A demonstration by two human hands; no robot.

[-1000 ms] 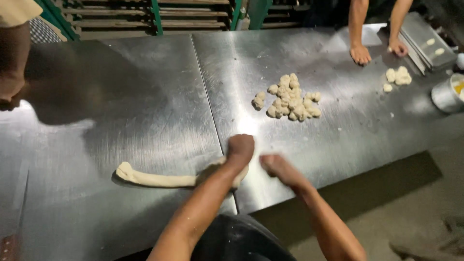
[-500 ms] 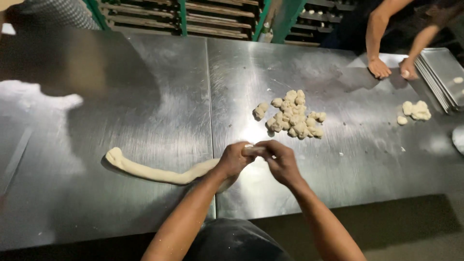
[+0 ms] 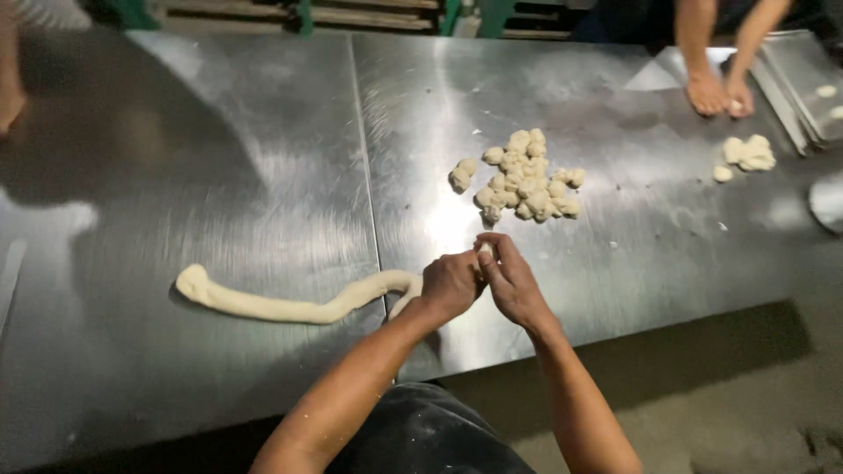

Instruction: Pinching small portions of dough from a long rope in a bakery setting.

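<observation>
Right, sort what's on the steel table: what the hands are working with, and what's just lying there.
In use:
- dough rope, one end at the left hand
- small dough piece between both hands, right hand
- pile of dough pieces

Lying about:
- second dough heap by another person's hands
- trays

Bare steel table (image 3: 263,158) lies open left of the seam. The dough rope (image 3: 290,303) crosses the near left; the pile of dough pieces (image 3: 527,180) sits just beyond the working hands, blocking a straight reach forward.

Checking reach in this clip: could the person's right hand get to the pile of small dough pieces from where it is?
Probably yes: the right hand sits just short of the pile of dough pieces, with only bare steel table between, though both hands pinch a dough bit.
</observation>
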